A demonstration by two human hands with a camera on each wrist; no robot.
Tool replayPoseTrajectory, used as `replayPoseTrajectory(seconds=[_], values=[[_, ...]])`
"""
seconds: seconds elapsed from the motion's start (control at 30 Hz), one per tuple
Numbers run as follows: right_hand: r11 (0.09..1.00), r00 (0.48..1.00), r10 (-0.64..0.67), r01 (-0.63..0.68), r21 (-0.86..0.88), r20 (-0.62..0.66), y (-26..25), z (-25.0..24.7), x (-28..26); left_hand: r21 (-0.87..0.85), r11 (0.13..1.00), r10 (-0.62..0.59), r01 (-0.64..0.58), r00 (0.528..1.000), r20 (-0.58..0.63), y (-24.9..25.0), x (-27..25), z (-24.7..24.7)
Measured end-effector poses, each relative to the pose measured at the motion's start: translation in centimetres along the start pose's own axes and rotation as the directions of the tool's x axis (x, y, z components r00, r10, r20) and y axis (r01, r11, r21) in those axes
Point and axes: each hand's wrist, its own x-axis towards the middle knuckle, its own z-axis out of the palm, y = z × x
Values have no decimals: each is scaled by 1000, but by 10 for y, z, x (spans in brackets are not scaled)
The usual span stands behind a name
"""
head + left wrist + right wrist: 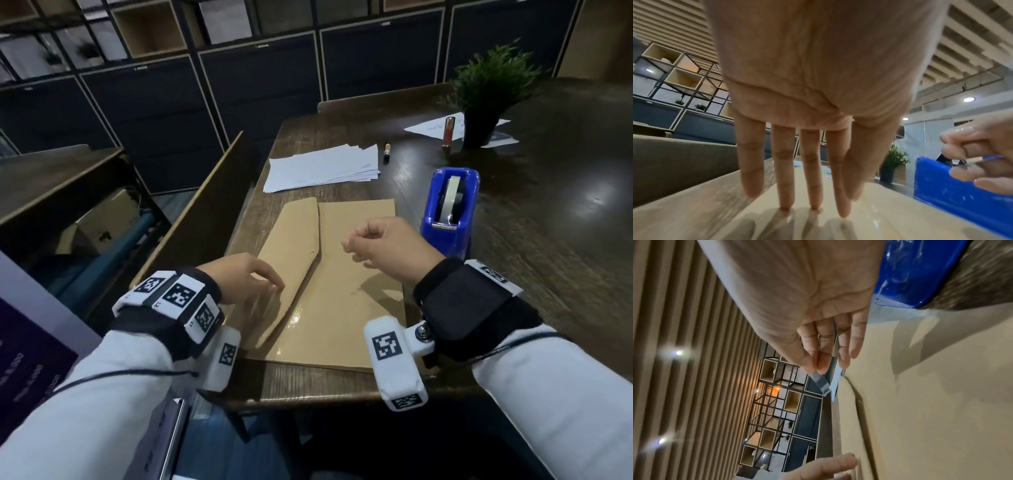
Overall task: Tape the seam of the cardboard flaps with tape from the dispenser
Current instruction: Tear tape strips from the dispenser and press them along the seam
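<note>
Two tan cardboard flaps (pixel 329 274) lie flat and side by side on a dark wooden table (pixel 548 240), their seam (pixel 317 240) running away from the person. Glossy clear tape already covers the near part of the seam. One blue tape dispenser (pixel 450 209) stands just right of the cardboard, roll upright, cutter toward the person.

The left hand (pixel 245 279) rests on the left flap with straight, spread fingers (pixel 785 178), tips touching the cardboard and grasping nothing. The right hand (pixel 383 245) hovers above the right flap, near the dispenser, thumb and forefinger pinching a short strip of clear tape (pixel 821 382) (plain in the right wrist view, barely visible from the head). Nothing lies between that hand and the seam.

Beyond the cardboard sits one loose stack of white papers (pixel 322 168), with one dark marker (pixel 387 152) beside it. Farther right stand one potted green plant (pixel 486 92) in a black pot, one small reddish-brown tube (pixel 448 132) and more white sheets under them.

The room has dark cabinets and open cube shelving (pixel 150 31) along the back wall, under a slatted ceiling with small round lights
</note>
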Motion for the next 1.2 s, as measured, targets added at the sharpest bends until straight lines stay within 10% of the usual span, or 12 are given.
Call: replayPoseTrajectory(seconds=[0.4, 1.2], values=[[995, 990, 102, -102, -8, 93, 20, 21, -1, 309, 946, 49, -103, 983, 178, 15, 7, 11], [993, 964, 75, -95, 66, 253, 15, 80, -35, 199, 967, 144, -160, 985, 93, -14, -24, 26]])
